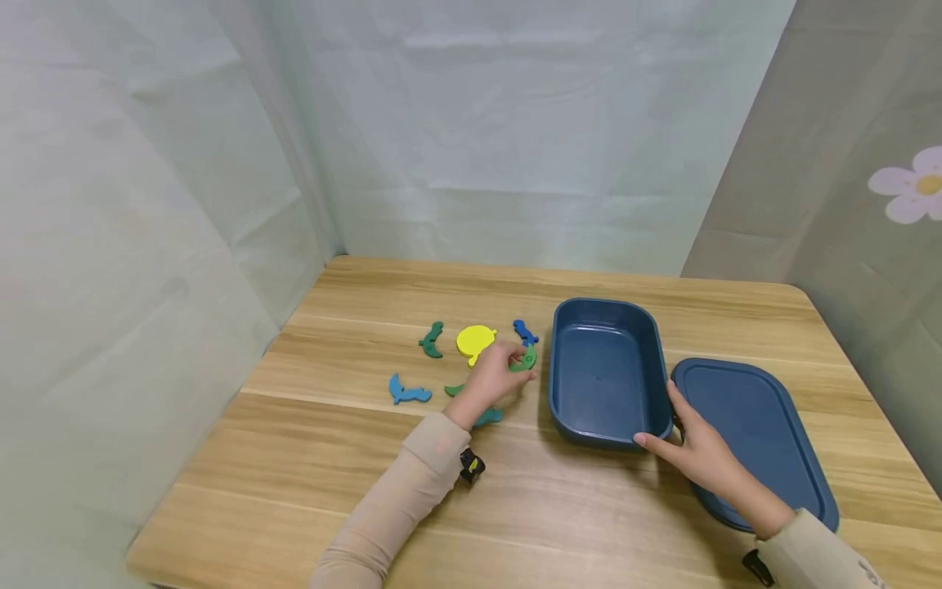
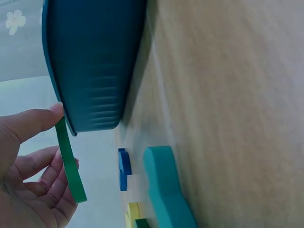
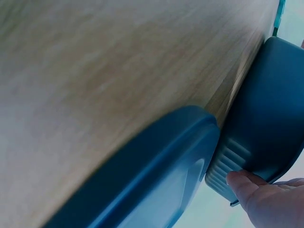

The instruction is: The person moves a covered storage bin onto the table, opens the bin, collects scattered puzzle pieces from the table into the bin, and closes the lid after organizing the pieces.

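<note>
My left hand [image 1: 495,375] pinches a flat green shaped piece [image 1: 529,358] between thumb and fingers, just left of the blue plastic box [image 1: 598,384]. In the left wrist view the green piece [image 2: 70,164] is held edge-on, above the table. My right hand [image 1: 701,458] grips the box by its near right corner, thumb at the front rim and fingers along the right side. The box stands upright with nothing visible inside. Around my left hand lie a yellow round piece [image 1: 473,339], a dark blue piece [image 1: 525,332] and a teal piece [image 1: 489,417], partly hidden by the arm.
A blue lid [image 1: 758,442] lies flat to the right of the box, partly under my right forearm. Further left lie a dark green piece [image 1: 432,340] and a light blue piece [image 1: 409,393]. Another green piece [image 1: 453,390] shows beside my left wrist. Pale curtains border the wooden table [image 1: 294,466].
</note>
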`<control>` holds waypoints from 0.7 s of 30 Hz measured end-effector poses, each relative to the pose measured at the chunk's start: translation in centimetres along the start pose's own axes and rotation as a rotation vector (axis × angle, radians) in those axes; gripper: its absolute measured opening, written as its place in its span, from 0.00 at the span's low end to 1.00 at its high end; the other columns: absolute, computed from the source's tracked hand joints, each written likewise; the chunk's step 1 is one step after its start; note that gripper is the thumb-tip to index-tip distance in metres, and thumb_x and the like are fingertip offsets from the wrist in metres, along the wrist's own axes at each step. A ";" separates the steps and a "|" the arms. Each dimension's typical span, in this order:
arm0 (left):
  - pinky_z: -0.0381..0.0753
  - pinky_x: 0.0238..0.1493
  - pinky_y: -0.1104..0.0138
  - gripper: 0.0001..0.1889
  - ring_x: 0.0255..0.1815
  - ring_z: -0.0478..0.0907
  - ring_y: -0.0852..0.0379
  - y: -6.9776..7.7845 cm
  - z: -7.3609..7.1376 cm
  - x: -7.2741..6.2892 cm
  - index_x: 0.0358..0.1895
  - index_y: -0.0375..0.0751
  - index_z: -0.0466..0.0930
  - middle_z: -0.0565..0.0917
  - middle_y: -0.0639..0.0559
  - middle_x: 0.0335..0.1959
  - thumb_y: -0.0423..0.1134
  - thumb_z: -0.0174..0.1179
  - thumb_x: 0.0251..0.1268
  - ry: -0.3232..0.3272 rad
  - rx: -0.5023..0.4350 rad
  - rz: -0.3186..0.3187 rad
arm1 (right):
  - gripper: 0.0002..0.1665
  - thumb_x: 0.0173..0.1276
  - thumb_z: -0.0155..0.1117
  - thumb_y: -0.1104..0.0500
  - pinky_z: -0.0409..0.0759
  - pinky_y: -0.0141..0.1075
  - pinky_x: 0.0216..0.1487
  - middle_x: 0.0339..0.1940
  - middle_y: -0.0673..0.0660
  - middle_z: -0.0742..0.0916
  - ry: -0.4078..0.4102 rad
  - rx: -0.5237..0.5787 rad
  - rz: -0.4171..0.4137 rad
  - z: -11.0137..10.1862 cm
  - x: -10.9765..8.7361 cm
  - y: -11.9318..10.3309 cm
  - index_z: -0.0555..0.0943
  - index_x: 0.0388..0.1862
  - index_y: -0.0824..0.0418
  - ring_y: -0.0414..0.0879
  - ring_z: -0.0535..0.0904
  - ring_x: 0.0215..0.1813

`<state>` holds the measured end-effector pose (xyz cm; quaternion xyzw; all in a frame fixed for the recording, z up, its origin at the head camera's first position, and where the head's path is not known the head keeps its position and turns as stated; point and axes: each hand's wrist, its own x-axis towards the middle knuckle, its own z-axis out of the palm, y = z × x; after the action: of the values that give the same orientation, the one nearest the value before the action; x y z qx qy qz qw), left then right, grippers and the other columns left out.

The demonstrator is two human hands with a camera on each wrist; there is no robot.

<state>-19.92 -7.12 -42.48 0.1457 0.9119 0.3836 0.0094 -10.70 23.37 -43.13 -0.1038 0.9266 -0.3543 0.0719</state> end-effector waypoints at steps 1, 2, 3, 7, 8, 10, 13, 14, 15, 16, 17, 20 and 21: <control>0.78 0.46 0.60 0.22 0.43 0.77 0.49 0.1 0.0 0.0 0.51 0.30 0.80 0.81 0.41 0.42 0.37 0.69 0.54 0.004 -0.001 -0.001 | 0.61 0.64 0.64 0.43 0.70 0.64 0.56 0.72 0.80 0.53 0.002 0.003 0.000 0.0 0.0 0.0 0.36 0.76 0.68 0.77 0.62 0.64; 0.78 0.46 0.60 0.22 0.42 0.77 0.49 0.2 -0.1 0.0 0.51 0.30 0.80 0.81 0.41 0.42 0.37 0.69 0.54 0.010 -0.004 0.000 | 0.61 0.64 0.64 0.44 0.70 0.64 0.56 0.72 0.79 0.53 0.003 0.006 -0.001 0.0 0.1 0.0 0.36 0.76 0.69 0.77 0.61 0.64; 0.78 0.46 0.60 0.21 0.42 0.76 0.49 0.3 -0.1 0.0 0.51 0.30 0.80 0.80 0.41 0.41 0.38 0.70 0.54 0.015 -0.006 0.000 | 0.61 0.64 0.64 0.44 0.69 0.64 0.56 0.72 0.79 0.53 0.004 0.009 -0.002 0.1 0.1 0.0 0.36 0.76 0.69 0.77 0.61 0.65; 0.78 0.46 0.60 0.21 0.41 0.76 0.49 0.7 -0.4 -0.1 0.49 0.30 0.81 0.80 0.42 0.40 0.38 0.70 0.54 0.039 -0.020 0.002 | 0.61 0.64 0.64 0.44 0.69 0.65 0.56 0.72 0.79 0.52 0.003 0.018 -0.004 0.2 0.0 0.0 0.36 0.76 0.68 0.77 0.61 0.65; 0.78 0.46 0.60 0.21 0.41 0.76 0.49 0.8 -0.4 -0.1 0.49 0.30 0.81 0.80 0.42 0.40 0.38 0.70 0.53 0.043 -0.026 0.003 | 0.61 0.64 0.64 0.44 0.69 0.65 0.56 0.72 0.79 0.52 0.001 0.019 -0.002 0.2 0.0 0.0 0.36 0.76 0.68 0.77 0.61 0.65; 0.78 0.47 0.60 0.21 0.43 0.77 0.48 1.0 -0.4 0.0 0.49 0.31 0.81 0.81 0.42 0.41 0.38 0.70 0.53 0.048 -0.033 0.008 | 0.61 0.64 0.64 0.44 0.69 0.64 0.56 0.72 0.79 0.52 -0.001 0.019 -0.001 0.2 -0.1 -0.1 0.35 0.76 0.68 0.77 0.61 0.65; 0.78 0.47 0.61 0.21 0.43 0.77 0.48 1.3 -0.4 0.3 0.49 0.32 0.81 0.81 0.43 0.41 0.40 0.70 0.53 0.041 -0.020 0.023 | 0.61 0.64 0.64 0.45 0.69 0.64 0.56 0.72 0.79 0.52 0.000 0.020 0.001 0.1 -0.1 -0.1 0.36 0.76 0.69 0.77 0.61 0.65; 0.78 0.46 0.62 0.21 0.43 0.77 0.48 1.4 -0.4 0.4 0.49 0.32 0.81 0.82 0.43 0.41 0.40 0.70 0.53 0.035 -0.015 0.024 | 0.61 0.64 0.64 0.44 0.69 0.64 0.56 0.72 0.79 0.52 0.001 0.021 -0.002 0.1 -0.1 -0.1 0.36 0.75 0.69 0.77 0.61 0.65; 0.78 0.46 0.62 0.21 0.43 0.77 0.48 1.6 -0.4 0.5 0.50 0.33 0.81 0.82 0.43 0.41 0.41 0.70 0.53 0.029 -0.010 0.029 | 0.61 0.64 0.64 0.44 0.69 0.64 0.56 0.72 0.79 0.52 0.001 0.022 -0.004 0.0 -0.1 -0.1 0.36 0.75 0.69 0.77 0.61 0.65; 0.78 0.46 0.63 0.22 0.43 0.77 0.48 1.7 -0.4 0.6 0.50 0.33 0.81 0.82 0.43 0.41 0.41 0.70 0.54 0.024 -0.003 0.029 | 0.61 0.64 0.64 0.44 0.69 0.64 0.57 0.72 0.79 0.51 0.000 0.025 -0.004 0.0 -0.1 -0.1 0.35 0.75 0.69 0.77 0.60 0.65; 0.77 0.45 0.64 0.22 0.43 0.76 0.49 1.9 -0.4 0.7 0.50 0.34 0.81 0.82 0.43 0.41 0.42 0.70 0.54 0.021 0.004 0.030 | 0.61 0.64 0.64 0.44 0.69 0.64 0.57 0.72 0.79 0.51 0.000 0.025 -0.005 0.0 -0.1 -0.2 0.35 0.76 0.69 0.77 0.60 0.65; 0.77 0.44 0.65 0.22 0.43 0.76 0.48 2.3 -0.4 0.7 0.50 0.33 0.81 0.82 0.42 0.41 0.41 0.70 0.53 0.018 0.006 0.053 | 0.61 0.64 0.63 0.44 0.69 0.65 0.56 0.72 0.79 0.51 0.000 0.023 -0.006 0.1 -0.1 -0.1 0.35 0.76 0.68 0.77 0.61 0.65; 0.77 0.44 0.65 0.22 0.42 0.76 0.48 2.5 -0.4 0.7 0.50 0.32 0.81 0.82 0.42 0.41 0.40 0.71 0.53 0.019 0.006 0.066 | 0.61 0.64 0.64 0.44 0.69 0.65 0.56 0.72 0.79 0.51 0.000 0.023 -0.004 0.1 -0.1 -0.1 0.35 0.76 0.68 0.77 0.61 0.65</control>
<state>-19.98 -5.56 -40.36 0.1722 0.9078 0.3821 -0.0126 -10.61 23.25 -43.08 -0.1050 0.9221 -0.3653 0.0722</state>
